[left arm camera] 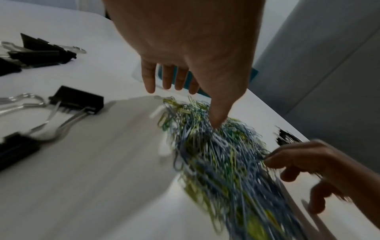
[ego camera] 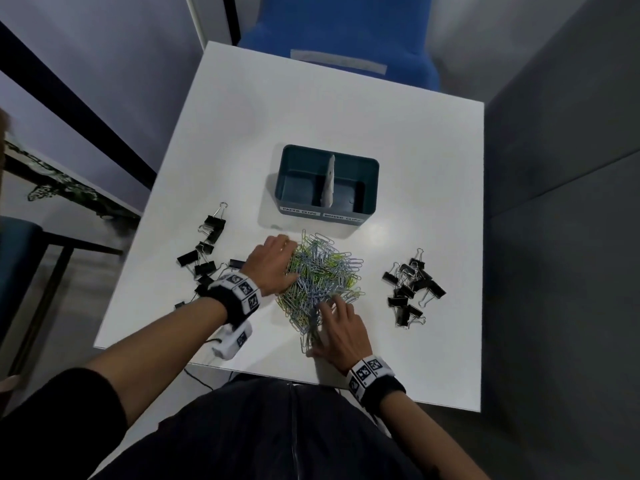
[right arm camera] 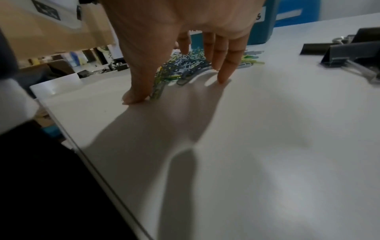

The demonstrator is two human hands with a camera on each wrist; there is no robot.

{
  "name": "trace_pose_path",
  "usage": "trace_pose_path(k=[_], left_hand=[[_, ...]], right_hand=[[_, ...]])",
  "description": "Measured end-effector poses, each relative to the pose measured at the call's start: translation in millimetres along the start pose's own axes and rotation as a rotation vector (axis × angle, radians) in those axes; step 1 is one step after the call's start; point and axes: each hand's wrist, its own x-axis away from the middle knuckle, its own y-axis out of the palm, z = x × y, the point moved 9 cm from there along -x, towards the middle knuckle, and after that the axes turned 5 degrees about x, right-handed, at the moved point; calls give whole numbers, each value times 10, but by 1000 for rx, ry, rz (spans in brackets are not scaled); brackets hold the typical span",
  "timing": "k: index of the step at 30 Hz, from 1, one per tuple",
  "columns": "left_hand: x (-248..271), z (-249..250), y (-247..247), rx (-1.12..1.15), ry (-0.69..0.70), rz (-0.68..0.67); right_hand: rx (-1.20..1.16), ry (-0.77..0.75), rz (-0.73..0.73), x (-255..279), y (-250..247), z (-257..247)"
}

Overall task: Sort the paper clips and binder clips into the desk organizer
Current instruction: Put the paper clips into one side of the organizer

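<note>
White table (ego camera: 398, 140), square, tilted in the head view. Far of centre on it, one teal desk organizer (ego camera: 367, 168), long axis running left to right, split by one pale divider (ego camera: 329, 181) into two compartments; two white labels on the near wall, reading "PAPER CLIPS" on the left and "BINDER CLIPS" on the right. Both compartments bare of clips as far as visible.

Just near of the organizer, one heap of paper clips (ego camera: 322, 271), blue and yellow-green, too tangled to count, stretching from the organizer's front toward the near table edge. Two groups of black binder clips with silver handles: left group (ego camera: 207, 247) strung out front to back, roughly ten; right group (ego camera: 412, 289) bunched, about ten, exact count unclear.

Left hand (ego camera: 273, 261) against the heap's left flank, fingers straight and close together, thumb tip dipped into the clips. Right hand (ego camera: 341, 330) at the heap's near end, fingers spread, thumb and fingertips down on the table.
</note>
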Motion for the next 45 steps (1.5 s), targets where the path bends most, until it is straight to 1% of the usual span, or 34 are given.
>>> trace_pose_path(k=[2, 6, 9, 11, 13, 16, 18, 19, 20, 22, 23, 25, 27, 29, 31, 33, 34, 36, 39, 40, 42, 44, 45], left_hand=[[-174, -9, 88, -1, -23, -104], [-300, 125, 293, -33, 6, -277], [-177, 290, 378, -55, 69, -325], [-64, 367, 420, -66, 113, -317], [36, 422, 458, -42, 151, -295], [188, 500, 462, -21, 232, -233], [276, 505, 408, -17, 265, -147], [300, 463, 363, 9, 244, -103], [313, 386, 319, 53, 188, -74], [295, 171, 259, 141, 21, -44], [276, 64, 246, 162, -58, -37], [234, -86, 275, 183, -178, -66], [208, -117, 365, 192, -223, -139], [191, -12, 439, 144, -168, -194], [198, 120, 503, 115, -73, -230], [229, 170, 550, 127, -18, -252], [247, 164, 539, 139, -4, -239], [280, 129, 453, 184, 18, -156], [333, 29, 323, 240, 16, -32], [355, -1, 301, 234, 14, -19], [404, -29, 302, 166, 16, -34], [469, -35, 343, 74, 4, -90], [507, -37, 379, 41, -13, -129]], right_hand=[[2, 38, 22, -48, -10, 39], [-3, 97, 37, -163, -63, 129], [-49, 183, 12, -258, -108, 265], [-105, 207, -37, -325, -94, 332], [-127, 170, -77, -380, -83, 328], [-156, 88, -39, -395, -128, 266], [-188, 54, -3, -347, -161, 253], [-204, 36, 16, -327, -187, 261], [-221, 22, 39, -310, -243, 277], [-260, 29, 95, -353, -359, 368], [-278, 60, 120, -409, -407, 442], [-300, 154, 140, -578, -455, 602], [-318, 221, 88, -773, -423, 678], [-299, 193, 35, -962, -414, 606], [-235, 94, -6, -1102, -433, 423], [-177, -28, -41, -1159, -431, 217], [-166, -84, -57, -1156, -424, 129], [-124, -176, -77, -1081, -395, -3], [-67, -258, -72, -866, -354, -67], [-90, -274, -52, -779, -364, -59], [-154, -272, 30, -592, -443, 15], [-190, -170, 78, -441, -468, 216], [-195, -91, 65, -379, -437, 350]])
